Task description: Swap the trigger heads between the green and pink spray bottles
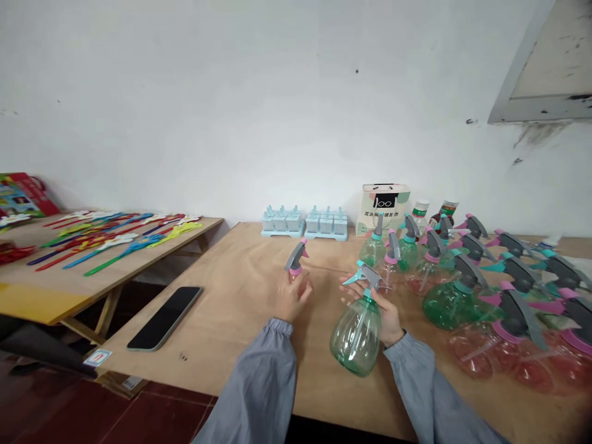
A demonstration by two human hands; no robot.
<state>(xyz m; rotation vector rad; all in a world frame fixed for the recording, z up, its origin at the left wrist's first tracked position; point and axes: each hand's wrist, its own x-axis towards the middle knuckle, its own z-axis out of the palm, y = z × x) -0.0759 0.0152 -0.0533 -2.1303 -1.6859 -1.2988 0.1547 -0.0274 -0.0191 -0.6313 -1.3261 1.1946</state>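
Observation:
A spray bottle with a pink and grey head (296, 260) stands at the middle of the table, its body mostly hidden behind my left hand (291, 294), whose fingers are wrapped round it. Nearer the front edge, my right hand (387, 316) grips a green clear spray bottle (356, 339) at its neck. That bottle has a teal and grey head and leans a little. To the right, several green spray bottles (446, 305) and pink spray bottles (472, 351) stand close together.
A black phone (165, 317) lies at the left of the wooden table (222, 320). Light blue popsicle moulds (282, 221) and a paper bag (382, 206) stand by the wall. Colourful hand-shaped sticks (118, 237) cover another table at the left.

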